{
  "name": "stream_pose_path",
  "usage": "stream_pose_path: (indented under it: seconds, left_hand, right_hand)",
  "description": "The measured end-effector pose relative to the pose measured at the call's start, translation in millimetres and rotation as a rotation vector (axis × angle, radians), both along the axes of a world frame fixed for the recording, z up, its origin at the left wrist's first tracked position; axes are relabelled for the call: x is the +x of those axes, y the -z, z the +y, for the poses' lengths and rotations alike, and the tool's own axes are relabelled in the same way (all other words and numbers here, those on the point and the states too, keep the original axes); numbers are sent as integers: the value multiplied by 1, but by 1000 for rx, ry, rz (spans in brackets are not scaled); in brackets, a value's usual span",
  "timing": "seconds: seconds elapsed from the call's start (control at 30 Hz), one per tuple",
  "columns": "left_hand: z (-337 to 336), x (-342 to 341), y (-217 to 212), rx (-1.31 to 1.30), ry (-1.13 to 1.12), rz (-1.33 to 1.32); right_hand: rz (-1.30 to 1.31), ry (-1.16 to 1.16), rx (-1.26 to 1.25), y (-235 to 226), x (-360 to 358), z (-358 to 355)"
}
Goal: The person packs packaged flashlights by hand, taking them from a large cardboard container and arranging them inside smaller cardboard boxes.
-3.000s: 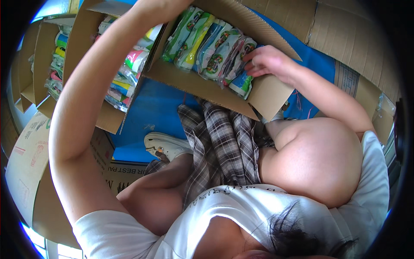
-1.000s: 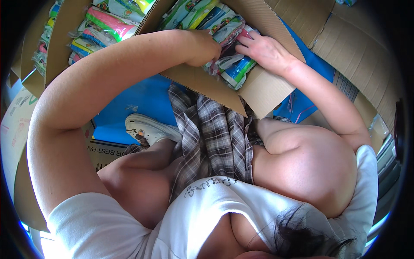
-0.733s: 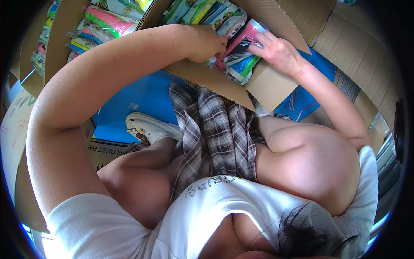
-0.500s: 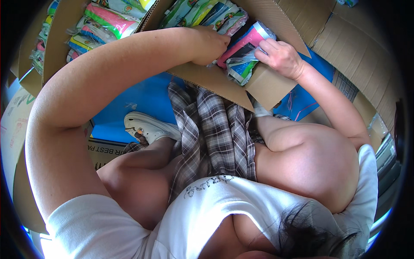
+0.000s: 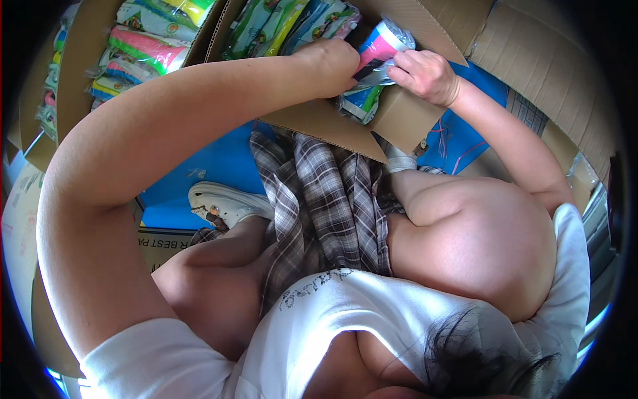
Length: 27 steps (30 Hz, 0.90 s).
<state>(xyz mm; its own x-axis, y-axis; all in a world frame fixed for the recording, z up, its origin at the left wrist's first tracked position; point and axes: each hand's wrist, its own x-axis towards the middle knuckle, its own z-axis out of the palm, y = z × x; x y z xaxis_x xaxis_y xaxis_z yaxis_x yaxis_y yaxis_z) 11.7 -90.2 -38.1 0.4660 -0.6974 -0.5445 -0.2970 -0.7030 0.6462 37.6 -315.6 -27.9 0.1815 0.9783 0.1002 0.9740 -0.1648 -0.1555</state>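
In the open cardboard box (image 5: pixel 319 123) lies a pink and white packet (image 5: pixel 382 50) in clear plastic wrap, tilted upward at its far end. My right hand (image 5: pixel 425 76) is closed in a pinch on the loose clear plastic along its right side. At the packet's left edge my left hand (image 5: pixel 335 66) is closed, its fingertips partly hidden behind the knuckles. A green, blue and white packet (image 5: pixel 361 105) sits just below, against the near wall of the box. Left of my left hand, several green and yellow packets (image 5: pixel 266 30) stand in a row in the same box.
A second cardboard box (image 5: pixel 73 80) on the left holds more colourful packets (image 5: pixel 149 50). Brown cardboard flaps (image 5: pixel 545 60) spread on the right. Blue sheeting (image 5: pixel 226 163) lies beneath the box. My white clog (image 5: pixel 229 203) and plaid cloth (image 5: pixel 325 193) are close to the box's near side.
Both hands have shifted slightly; the left now covers more of the pink packet's lower end. The whole view has slid a little, with the boxes further up and left.
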Motion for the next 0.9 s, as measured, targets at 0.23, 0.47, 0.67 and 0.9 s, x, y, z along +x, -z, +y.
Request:
stream_pose_path:
  seconds: [0.23, 0.47, 0.67, 0.9]
  left_hand:
    - [-5, -8, 13, -69, -242, -309]
    - [-5, -2, 26, -137, -290, 145]
    - [-7, -11, 29, -156, -309, -160]
    - [-18, -2, 15, 180, 235, -433]
  right_hand:
    - [-8, -20, 92, 2, 5, -7]
    - [61, 44, -23, -3, 0, -1]
    - [171, -114, -101, -14, -14, -5]
    - [470, 47, -319, -7, -63, 16]
